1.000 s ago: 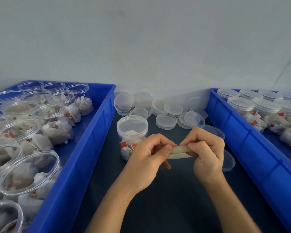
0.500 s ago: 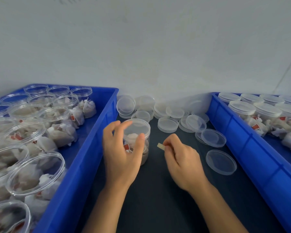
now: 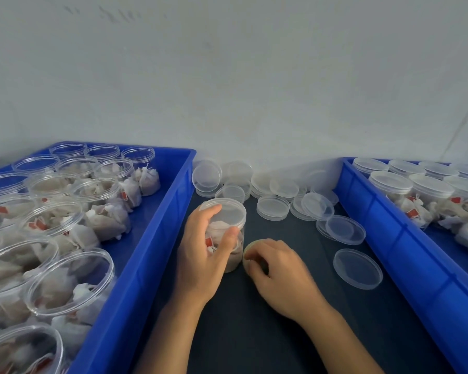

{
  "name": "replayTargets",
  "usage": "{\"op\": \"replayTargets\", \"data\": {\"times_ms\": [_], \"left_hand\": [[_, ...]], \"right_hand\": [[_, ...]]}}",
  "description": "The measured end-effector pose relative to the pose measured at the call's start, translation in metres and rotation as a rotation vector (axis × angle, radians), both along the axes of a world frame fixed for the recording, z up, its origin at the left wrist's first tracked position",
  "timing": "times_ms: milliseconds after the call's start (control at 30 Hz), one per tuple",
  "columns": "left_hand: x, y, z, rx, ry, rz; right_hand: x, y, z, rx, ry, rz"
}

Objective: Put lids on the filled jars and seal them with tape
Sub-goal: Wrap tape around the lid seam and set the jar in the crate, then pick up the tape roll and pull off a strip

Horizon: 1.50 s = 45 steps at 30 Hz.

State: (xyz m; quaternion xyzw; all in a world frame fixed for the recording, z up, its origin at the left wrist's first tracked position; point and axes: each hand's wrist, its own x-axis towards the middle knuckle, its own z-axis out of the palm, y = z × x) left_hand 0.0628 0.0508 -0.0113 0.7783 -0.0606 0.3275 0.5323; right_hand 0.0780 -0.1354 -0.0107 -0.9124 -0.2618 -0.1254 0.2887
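Note:
A clear jar [image 3: 229,211] filled with tea bags stands on the dark table between two blue bins, its lid on. My left hand [image 3: 203,255] grips the jar, fingers at the lid rim and thumb on its side. Just right of the jar's base, my right hand [image 3: 277,268] holds a tan roll of tape [image 3: 247,251] on the table; the fingers cover most of the roll. Loose clear lids [image 3: 272,207] lie behind the jar.
The left blue bin [image 3: 152,255] holds several open filled jars. The right blue bin [image 3: 405,255] holds several lidded jars. Two single lids [image 3: 358,268] lie on the table to the right. A pale wall stands close behind.
Both hands pulled a tape strip a second ago. My left hand then moved to the jar and gripped it. My right hand lowered to the table beside the jar.

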Motion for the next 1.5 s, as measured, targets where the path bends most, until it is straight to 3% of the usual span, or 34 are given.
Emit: {"op": "replayTargets", "data": {"times_ms": [133,233,367,667,833,933,1000,1167,1333,1500], "left_hand": [[-0.004,0.002,0.005,0.007,-0.007,-0.011],[-0.004,0.004,0.005,-0.012,-0.002,-0.055],[-0.001,0.007,-0.001,-0.012,0.015,-0.087],[0.007,0.004,-0.006,0.069,0.014,0.000],[0.012,-0.015,0.001,-0.021,-0.044,-0.051],[0.017,-0.040,0.028,-0.148,-0.039,-0.203],[0.019,-0.060,0.042,-0.106,-0.137,-0.201],[0.036,-0.134,0.083,-0.102,-0.105,-0.357],[0.050,-0.207,0.113,0.023,0.012,-0.450],[0.068,-0.274,0.116,0.188,0.048,-0.516]], "right_hand": [[0.000,0.007,0.015,0.260,0.012,-0.147],[-0.003,0.021,0.028,0.386,0.113,-0.014],[-0.005,0.040,0.034,0.318,0.141,0.085],[0.001,0.052,0.056,0.147,0.171,-0.053],[0.003,0.039,0.082,0.132,0.119,-0.068],[0.008,0.020,0.111,0.099,0.054,-0.094],[0.014,0.000,0.135,0.057,0.012,-0.128],[0.033,-0.069,0.187,0.125,-0.087,-0.330],[0.040,-0.152,0.207,0.192,-0.142,-0.570],[0.039,-0.220,0.185,0.291,-0.119,-0.766]]}}
